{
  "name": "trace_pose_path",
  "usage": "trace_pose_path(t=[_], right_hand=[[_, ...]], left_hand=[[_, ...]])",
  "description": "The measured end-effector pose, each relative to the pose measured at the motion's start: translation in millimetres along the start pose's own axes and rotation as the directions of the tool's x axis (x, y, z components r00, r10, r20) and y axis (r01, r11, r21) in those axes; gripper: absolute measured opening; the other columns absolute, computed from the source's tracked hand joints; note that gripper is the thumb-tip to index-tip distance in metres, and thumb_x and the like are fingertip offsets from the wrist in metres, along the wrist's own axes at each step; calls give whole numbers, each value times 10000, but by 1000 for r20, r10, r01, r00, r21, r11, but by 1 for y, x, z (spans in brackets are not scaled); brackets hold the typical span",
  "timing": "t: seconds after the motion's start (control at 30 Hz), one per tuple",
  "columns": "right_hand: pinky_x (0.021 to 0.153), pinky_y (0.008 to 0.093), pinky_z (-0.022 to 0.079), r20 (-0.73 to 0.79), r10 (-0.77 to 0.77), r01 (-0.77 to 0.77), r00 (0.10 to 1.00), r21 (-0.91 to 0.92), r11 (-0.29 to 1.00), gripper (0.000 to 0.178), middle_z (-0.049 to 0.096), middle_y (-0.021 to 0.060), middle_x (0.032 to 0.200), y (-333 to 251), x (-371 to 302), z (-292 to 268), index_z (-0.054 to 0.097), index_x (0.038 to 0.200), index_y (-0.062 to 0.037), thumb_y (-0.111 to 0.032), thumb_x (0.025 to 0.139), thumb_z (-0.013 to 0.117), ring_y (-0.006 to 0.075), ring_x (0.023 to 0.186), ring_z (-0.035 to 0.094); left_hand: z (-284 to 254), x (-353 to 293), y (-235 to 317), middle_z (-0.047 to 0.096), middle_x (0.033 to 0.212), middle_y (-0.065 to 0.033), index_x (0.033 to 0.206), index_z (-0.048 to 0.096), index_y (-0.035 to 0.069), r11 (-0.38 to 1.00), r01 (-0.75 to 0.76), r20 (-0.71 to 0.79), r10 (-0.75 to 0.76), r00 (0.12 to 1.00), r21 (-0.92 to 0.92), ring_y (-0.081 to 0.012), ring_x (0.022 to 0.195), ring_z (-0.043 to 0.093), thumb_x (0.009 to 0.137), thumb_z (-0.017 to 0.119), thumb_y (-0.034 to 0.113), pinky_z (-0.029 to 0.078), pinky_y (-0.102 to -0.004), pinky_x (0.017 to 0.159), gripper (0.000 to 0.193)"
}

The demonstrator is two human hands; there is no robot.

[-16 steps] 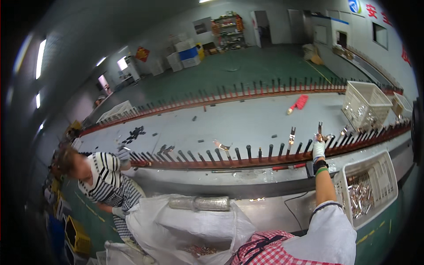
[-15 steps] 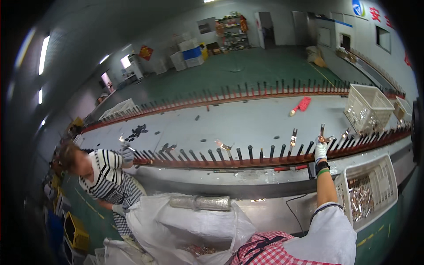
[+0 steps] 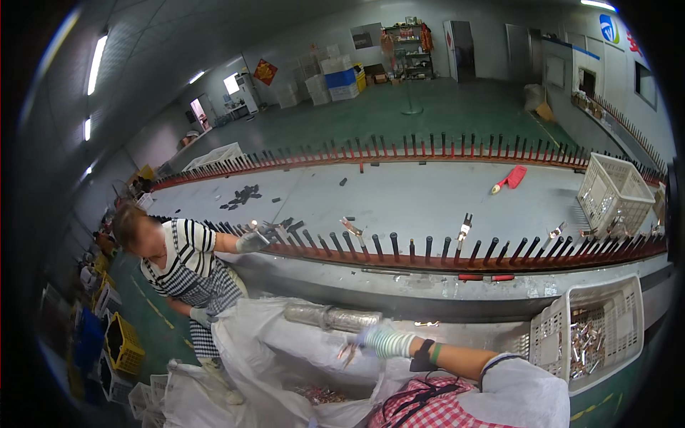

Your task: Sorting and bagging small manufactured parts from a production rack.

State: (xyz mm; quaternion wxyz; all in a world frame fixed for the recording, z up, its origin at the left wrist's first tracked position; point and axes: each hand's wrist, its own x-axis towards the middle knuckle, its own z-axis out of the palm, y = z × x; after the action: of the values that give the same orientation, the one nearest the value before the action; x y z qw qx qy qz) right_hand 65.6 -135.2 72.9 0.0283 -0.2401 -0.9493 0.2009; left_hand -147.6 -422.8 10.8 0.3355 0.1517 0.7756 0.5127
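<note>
My right hand point(image 3: 385, 342), in a white glove with green stripes, is over the mouth of a large white woven sack point(image 3: 246, 335). Thin copper-coloured metal pieces point(image 3: 347, 353) stick out from its fingers, which look closed on them, though motion blurs them. Lower inside the sack lies a heap of similar copper-coloured pieces point(image 3: 321, 394). A clear plastic-wrapped roll point(image 3: 332, 318) rests across the sack's far edge, close beside my hand. My left hand is out of view.
Beyond the sack runs a rail of upright black-sleeved pegs point(image 3: 394, 246), some bearing copper-coloured pieces point(image 3: 465, 227). A white crate point(image 3: 637, 314) of metal parts stands at right, another crate point(image 3: 617, 185) on the table. A co-worker point(image 3: 189, 264) reaches to the rail at left. A red glove point(image 3: 510, 178) lies beyond.
My right hand has come from the peg rail back and left to over the sack, carrying metal pieces. The co-worker's gloved hand has moved right along the rail. The view has shifted.
</note>
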Motion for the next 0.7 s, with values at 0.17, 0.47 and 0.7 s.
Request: trace_pose_path(t=[0.17, 0.47, 0.7], right_hand=[[830, 385, 400, -102, -152, 173, 983, 240, 955, 309, 570, 144, 985, 63, -32, 129, 544, 1036, -68, -240, 781, 512, 289, 934, 529], [806, 391, 418, 177, 658, -681, 732, 205, 703, 347, 589, 152, 969, 136, -152, 169, 595, 957, -77, -314, 741, 464, 321, 918, 548], [837, 385, 416, 96, 757, -740, 646, 323, 590, 313, 575, 142, 1014, 158, -192, 202, 585, 982, -94, -280, 760, 469, 317, 960, 533]], left_hand=[[-1, -5, 3, 518, 991, -94, 1144, 434, -35, 1000, -17, -2, 17, 1000, 10, -187, 844, 485, 779, 578, 133, 433, -297, 711, 427], [10, 17, -10, 512, 1036, -124, 1211, 371, -32, 987, -144, 54, 148, 987, -71, -194, 819, 519, 765, 545, 97, 466, -298, 663, 496], [12, 33, -15, 492, 1077, -150, 1232, 320, -62, 986, 125, 5, -126, 992, 106, -197, 854, 500, 741, 541, 77, 454, -283, 699, 556]])
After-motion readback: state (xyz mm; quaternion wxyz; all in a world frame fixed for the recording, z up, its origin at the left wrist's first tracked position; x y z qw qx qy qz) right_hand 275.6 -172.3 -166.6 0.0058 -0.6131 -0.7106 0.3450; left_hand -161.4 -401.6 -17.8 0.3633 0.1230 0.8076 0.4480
